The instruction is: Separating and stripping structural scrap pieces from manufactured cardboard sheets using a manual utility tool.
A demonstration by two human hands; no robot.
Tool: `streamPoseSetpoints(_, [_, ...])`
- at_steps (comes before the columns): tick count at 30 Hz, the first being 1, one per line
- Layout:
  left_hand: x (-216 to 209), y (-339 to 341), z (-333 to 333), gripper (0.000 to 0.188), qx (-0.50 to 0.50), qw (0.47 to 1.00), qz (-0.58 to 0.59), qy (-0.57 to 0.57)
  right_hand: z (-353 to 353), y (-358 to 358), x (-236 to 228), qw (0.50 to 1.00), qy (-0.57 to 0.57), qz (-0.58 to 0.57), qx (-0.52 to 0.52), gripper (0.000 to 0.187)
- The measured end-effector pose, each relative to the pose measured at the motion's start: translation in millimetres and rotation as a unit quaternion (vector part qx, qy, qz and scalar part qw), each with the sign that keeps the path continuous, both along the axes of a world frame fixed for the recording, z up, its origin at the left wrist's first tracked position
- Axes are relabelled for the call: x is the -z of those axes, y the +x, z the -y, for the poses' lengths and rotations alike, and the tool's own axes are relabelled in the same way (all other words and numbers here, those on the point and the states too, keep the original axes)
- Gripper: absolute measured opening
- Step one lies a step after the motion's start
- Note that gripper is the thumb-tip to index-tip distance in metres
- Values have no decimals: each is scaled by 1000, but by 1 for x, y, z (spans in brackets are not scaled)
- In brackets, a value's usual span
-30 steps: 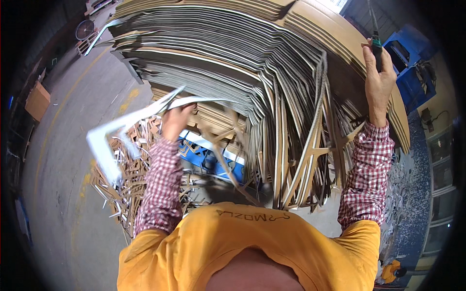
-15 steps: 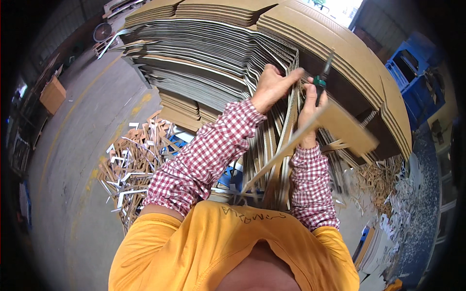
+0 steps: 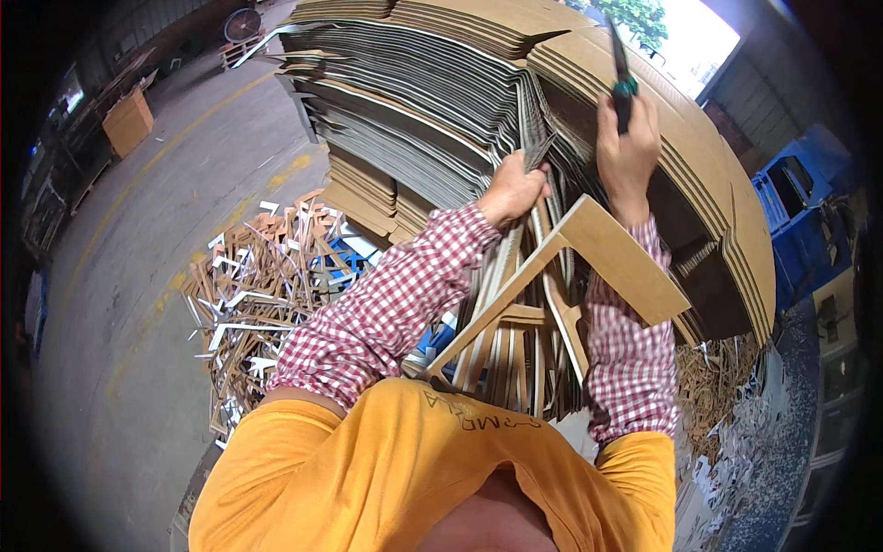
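Head view. Left hand (image 3: 515,191): grip pinched around the upper end of a bunch of layered cardboard strips (image 3: 543,150), fingers curled, at the near corner of the big cardboard stack (image 3: 405,87). Right hand (image 3: 630,152): grip wrapped on a pointed tool (image 3: 624,89), green-and-black handle, dark blade up, raised over the stack's right part, apart from the left hand. Stack sits ahead of the person, brown sheets on top, grey layered edges below, strips hanging down its near side.

Angled cardboard piece (image 3: 630,262), one wide arm, one thin, lies across the view in front of the right sleeve (image 3: 635,359); contact with sleeve, can't tell. Both sleeves red-white check, shirt (image 3: 414,478) yellow.

Floor (image 3: 156,276), left: heap of brown and white offcuts (image 3: 267,308), a blue thing (image 3: 345,258) partly covered beside it. More brown scraps (image 3: 713,391) at right. Farther off: brown box (image 3: 129,121) left, blue machine (image 3: 805,216) right, wheel (image 3: 242,26) upper left.
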State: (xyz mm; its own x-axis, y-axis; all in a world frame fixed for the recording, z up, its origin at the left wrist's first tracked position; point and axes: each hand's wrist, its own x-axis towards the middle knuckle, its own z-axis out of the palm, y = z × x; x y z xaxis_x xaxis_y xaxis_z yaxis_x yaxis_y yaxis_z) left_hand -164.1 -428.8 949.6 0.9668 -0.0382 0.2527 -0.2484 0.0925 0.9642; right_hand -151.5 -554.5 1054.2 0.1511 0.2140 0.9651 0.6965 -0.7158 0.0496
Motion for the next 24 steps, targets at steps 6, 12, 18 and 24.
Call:
streamPoseSetpoints(6, [42,-7,-60,23,123,981,147,-39,-29,39,-10,974,-73,99,192,30])
streamPoseSetpoints(12, [97,3,-52,16,176,946,154,-223,-33,45,-15,969,-77,85,218,32])
streamPoseSetpoints(18, [191,-119,-177,24,-208,966,-24,152,-23,52,-17,959,-82,86,256,31])
streamPoseSetpoints(24, [210,-158,-209,31,-325,908,-39,261,-17,55,-12,960,-75,69,261,29])
